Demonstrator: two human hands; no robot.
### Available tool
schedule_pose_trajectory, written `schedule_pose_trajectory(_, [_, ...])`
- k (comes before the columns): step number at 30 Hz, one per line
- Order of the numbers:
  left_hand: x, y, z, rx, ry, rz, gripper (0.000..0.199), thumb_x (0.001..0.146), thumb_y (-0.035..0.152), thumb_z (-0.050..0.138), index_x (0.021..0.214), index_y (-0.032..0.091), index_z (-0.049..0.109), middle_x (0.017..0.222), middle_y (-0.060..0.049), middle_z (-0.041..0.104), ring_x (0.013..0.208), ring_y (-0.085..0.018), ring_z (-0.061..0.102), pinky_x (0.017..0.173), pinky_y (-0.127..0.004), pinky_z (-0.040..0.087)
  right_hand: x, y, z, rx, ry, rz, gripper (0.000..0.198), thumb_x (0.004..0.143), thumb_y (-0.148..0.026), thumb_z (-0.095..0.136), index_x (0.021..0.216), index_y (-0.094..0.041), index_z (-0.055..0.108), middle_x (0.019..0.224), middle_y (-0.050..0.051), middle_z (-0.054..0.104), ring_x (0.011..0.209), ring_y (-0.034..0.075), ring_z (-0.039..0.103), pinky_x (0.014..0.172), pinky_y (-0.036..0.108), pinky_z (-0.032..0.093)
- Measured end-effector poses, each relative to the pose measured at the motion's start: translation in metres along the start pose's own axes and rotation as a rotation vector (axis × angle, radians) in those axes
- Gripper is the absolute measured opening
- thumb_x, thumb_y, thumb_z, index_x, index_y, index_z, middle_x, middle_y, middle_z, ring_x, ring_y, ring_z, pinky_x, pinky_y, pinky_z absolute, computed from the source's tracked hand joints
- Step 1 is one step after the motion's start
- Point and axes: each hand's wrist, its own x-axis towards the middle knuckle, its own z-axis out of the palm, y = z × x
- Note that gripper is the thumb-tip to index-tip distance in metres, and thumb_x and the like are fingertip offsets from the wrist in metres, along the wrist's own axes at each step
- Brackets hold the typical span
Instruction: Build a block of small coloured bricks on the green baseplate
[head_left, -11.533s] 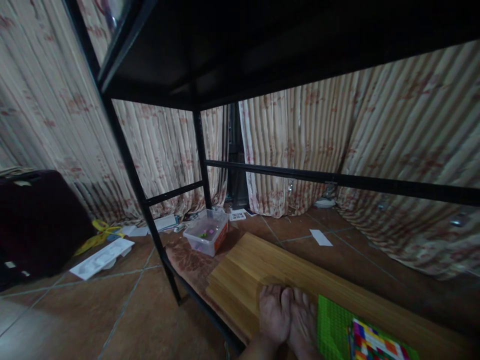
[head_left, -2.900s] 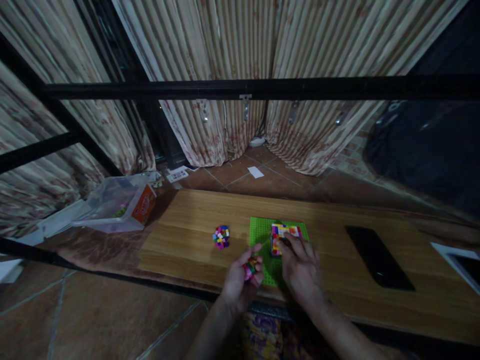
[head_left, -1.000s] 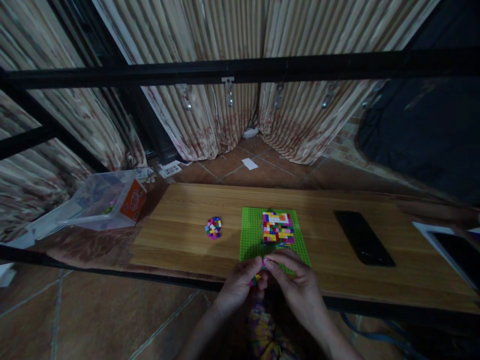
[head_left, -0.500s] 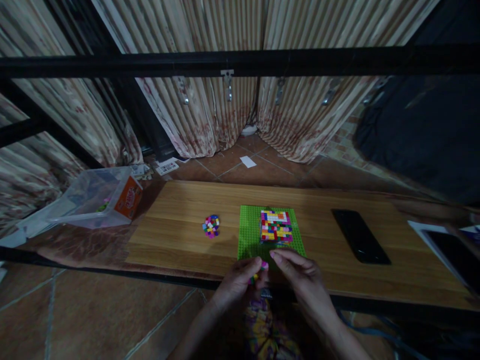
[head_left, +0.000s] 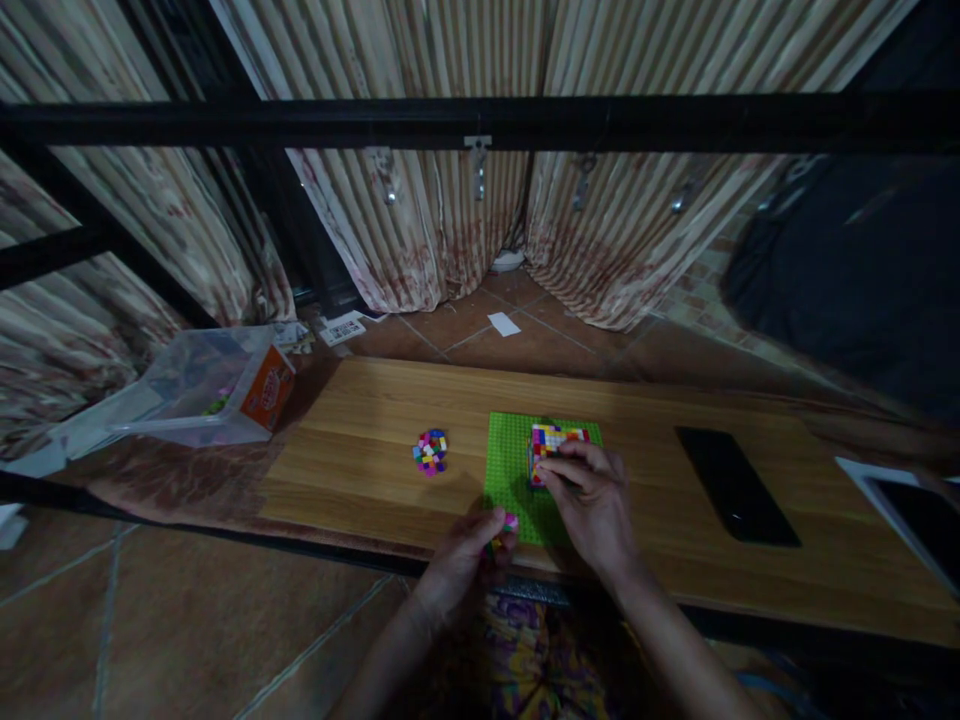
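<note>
My left hand [head_left: 465, 555] is curled around several small toy bricks [head_left: 511, 522], pink, yellow and green among them, near the front edge of the table. My right hand [head_left: 596, 500] reaches over a green studded baseplate [head_left: 507, 470]. Its thumb and finger are pinched together at the left front part of a multicoloured block of toy bricks [head_left: 551, 436] built on the plate. Whatever lies between those fingertips is too small to make out. The hand covers most of the block's right and front side.
A small pile of loose toy bricks [head_left: 430, 453] lies left of the baseplate on the wooden table [head_left: 360, 430]. To the right is a black phone-like slab [head_left: 739, 485]. A clear plastic box [head_left: 202, 385] with an orange label stands at the far left.
My right hand has moved forward and up from beside my left hand to the brick block, now covering part of it. My left hand stays low with its bricks. The view has shifted slightly.
</note>
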Motion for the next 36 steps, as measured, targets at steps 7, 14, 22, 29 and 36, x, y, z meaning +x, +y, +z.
schedule_pose_trajectory(7, [0.002,0.000,-0.004,0.022,0.027,-0.022,0.037,0.065,0.048,0.072,0.075,0.014,0.061,0.067,0.001,0.053,0.050,-0.004,0.043,0.042,-0.017,0.020,0.002,0.001,0.005,-0.002,0.040,0.039,0.014,0.079,-0.039,0.062,0.082,-0.030,0.073,0.100,0.004,0.061,0.096,0.023,0.050,0.084,0.042,0.038])
schedule_pose_trajectory(14, [0.002,0.000,-0.003,-0.011,0.006,-0.032,0.035,0.067,0.046,0.070,0.077,0.014,0.061,0.067,0.001,0.052,0.050,-0.004,0.042,0.042,-0.017,0.019,-0.001,0.002,0.006,-0.011,0.071,0.023,0.012,0.081,-0.035,0.062,0.082,-0.030,0.072,0.098,0.003,0.062,0.094,0.022,0.052,0.083,0.041,0.039])
schedule_pose_trajectory(22, [0.003,-0.002,-0.005,-0.003,0.000,-0.031,0.034,0.069,0.046,0.069,0.078,0.014,0.061,0.069,0.000,0.054,0.051,-0.005,0.044,0.044,-0.017,0.021,-0.008,0.006,0.005,-0.120,0.059,-0.152,0.013,0.084,-0.028,0.059,0.090,-0.030,0.070,0.101,0.002,0.063,0.092,0.020,0.053,0.080,0.039,0.040])
schedule_pose_trajectory(29, [0.005,-0.003,-0.006,0.001,-0.014,-0.028,0.034,0.070,0.047,0.067,0.078,0.014,0.060,0.069,0.000,0.054,0.052,-0.005,0.043,0.044,-0.016,0.020,-0.007,0.009,0.004,-0.155,0.041,-0.233,0.014,0.084,-0.026,0.059,0.092,-0.029,0.069,0.099,0.002,0.063,0.090,0.019,0.054,0.079,0.036,0.040])
schedule_pose_trajectory(36, [0.006,-0.004,-0.006,-0.024,-0.017,-0.031,0.034,0.069,0.046,0.069,0.079,0.014,0.060,0.069,0.000,0.053,0.052,-0.004,0.043,0.043,-0.017,0.017,-0.004,0.008,0.003,-0.169,-0.009,-0.252,0.015,0.085,-0.025,0.056,0.095,-0.027,0.068,0.100,0.002,0.063,0.091,0.020,0.054,0.081,0.037,0.040])
